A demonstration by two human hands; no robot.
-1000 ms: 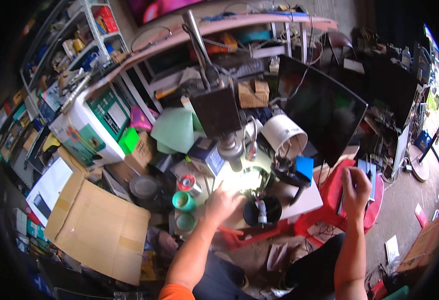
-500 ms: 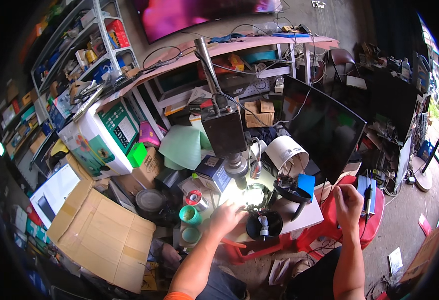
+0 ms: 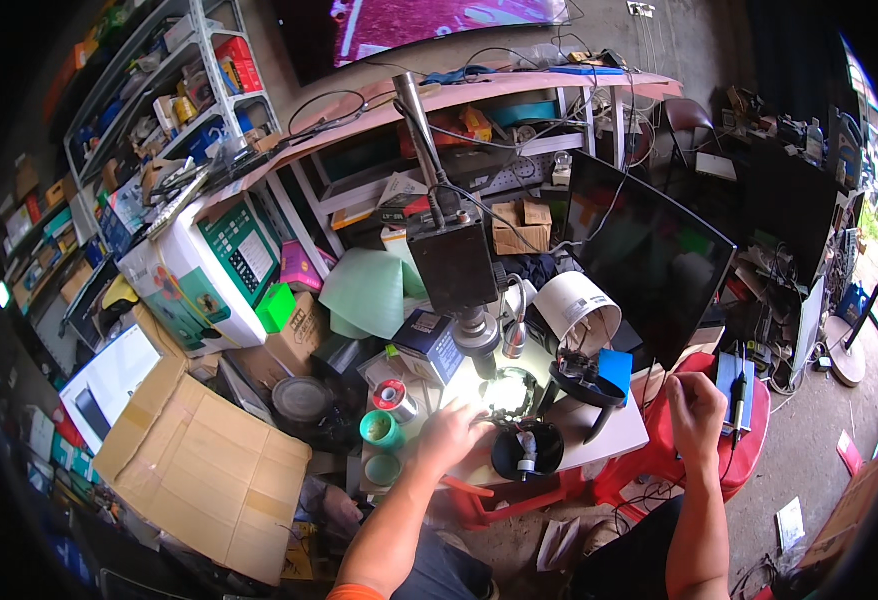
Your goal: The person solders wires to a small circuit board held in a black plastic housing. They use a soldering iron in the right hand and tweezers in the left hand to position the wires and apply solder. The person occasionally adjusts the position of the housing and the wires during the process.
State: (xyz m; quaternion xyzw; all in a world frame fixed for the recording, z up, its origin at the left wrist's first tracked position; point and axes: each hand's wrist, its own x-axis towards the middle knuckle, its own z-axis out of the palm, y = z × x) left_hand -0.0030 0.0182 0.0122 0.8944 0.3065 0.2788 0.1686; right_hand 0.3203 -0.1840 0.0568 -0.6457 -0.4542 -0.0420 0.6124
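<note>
My left hand (image 3: 449,437) rests over the white work table (image 3: 599,436), fingers bent together at the edge of a brightly lit part (image 3: 511,394) under the microscope (image 3: 456,275). Glare washes out the fingertips, hiding what they pinch. Off to the right, my right hand (image 3: 697,405) is raised with closed fingers beside the red stool (image 3: 749,462). Thin dark prongs show near its fingertips; I cannot tell whether it holds them. Close to my left hand are a black round housing with a white fitting (image 3: 527,452), a solder spool (image 3: 392,397) and a green jar (image 3: 380,429).
A black round piece on a stand (image 3: 587,378) and a white cylinder (image 3: 574,308) crowd the table's right side. A soldering iron (image 3: 737,400) lies over a blue box on the stool. An open cardboard box (image 3: 204,470) stands left. A large screen (image 3: 429,28) hangs behind.
The wall screen has gone from a blurred pink picture to a sharper magnified one with pale shapes. Both hands stay almost where they were; the view has shifted very slightly.
</note>
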